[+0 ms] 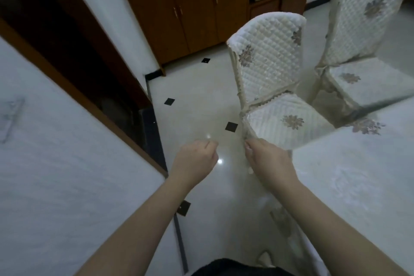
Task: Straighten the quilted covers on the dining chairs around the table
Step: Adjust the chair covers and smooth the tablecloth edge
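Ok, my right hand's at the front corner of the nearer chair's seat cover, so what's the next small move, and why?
Probably tug that corner down and toward you. The right hand pinches the front corner of the nearer chair's seat cover, whose skirt bunches there. The left hand is loosely curled, holding nothing, and could steady the edge.

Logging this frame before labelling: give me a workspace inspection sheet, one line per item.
Surface: table at right under a pale embroidered cloth; glossy tiled floor with dark diamond insets.
Job's things: near chair and far chair, both in quilted floral covers; near seat cover being handled at its front corner.
Clutter: nothing seen on the floor or table.
Hands: right hand pinches the near seat cover's corner; left hand loosely curled, holding nothing.
Cables: nothing seen.
Surroundings: wooden cabinet behind; white wall with brown door frame at left.
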The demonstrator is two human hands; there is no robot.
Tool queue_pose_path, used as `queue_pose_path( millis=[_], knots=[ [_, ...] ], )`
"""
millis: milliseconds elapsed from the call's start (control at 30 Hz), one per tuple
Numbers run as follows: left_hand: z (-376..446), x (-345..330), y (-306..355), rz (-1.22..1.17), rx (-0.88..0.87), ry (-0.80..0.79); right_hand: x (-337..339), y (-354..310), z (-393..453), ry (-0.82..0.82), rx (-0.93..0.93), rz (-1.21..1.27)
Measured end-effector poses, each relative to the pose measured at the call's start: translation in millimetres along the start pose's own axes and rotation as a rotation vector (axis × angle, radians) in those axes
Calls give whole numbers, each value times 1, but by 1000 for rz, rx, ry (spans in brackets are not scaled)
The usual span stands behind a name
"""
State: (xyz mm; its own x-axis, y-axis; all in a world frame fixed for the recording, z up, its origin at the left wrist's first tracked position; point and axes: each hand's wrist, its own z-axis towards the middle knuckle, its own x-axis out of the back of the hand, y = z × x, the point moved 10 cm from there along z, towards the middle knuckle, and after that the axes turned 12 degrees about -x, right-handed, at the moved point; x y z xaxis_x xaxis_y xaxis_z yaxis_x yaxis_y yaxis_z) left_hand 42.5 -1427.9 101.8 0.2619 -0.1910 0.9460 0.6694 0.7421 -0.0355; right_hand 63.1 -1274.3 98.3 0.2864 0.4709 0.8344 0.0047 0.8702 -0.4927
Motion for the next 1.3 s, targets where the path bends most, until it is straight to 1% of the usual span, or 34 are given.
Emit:
queue_pose_path(
  millis=[100,167,267,433,667,800,967,1167,1300],
  knots=[
    [-2,-2,-33,31,43,35,-14,-18,20,31,44,8],
    [-4,-7,-52,39,54,51,-29,-26,35,13,49,15],
    [-1,-16,-83,40,64,76,-52,-43,62,8,110,-62],
    [15,-27,-155,59,88,128,-101,-82,123,-50,138,-114],
    [43,-34,-263,32,139,151,-140,-157,209,60,241,-143],
    [70,-41,-309,1,140,157,-161,-158,250,61,218,-178],
    [110,-73,-362,-44,187,129,-193,-149,305,40,224,-209],
    [195,-121,-414,-67,157,60,-231,-138,405,73,214,-185],
    [258,-130,-453,-51,154,58,-241,-138,474,97,228,-177]
  ],
)
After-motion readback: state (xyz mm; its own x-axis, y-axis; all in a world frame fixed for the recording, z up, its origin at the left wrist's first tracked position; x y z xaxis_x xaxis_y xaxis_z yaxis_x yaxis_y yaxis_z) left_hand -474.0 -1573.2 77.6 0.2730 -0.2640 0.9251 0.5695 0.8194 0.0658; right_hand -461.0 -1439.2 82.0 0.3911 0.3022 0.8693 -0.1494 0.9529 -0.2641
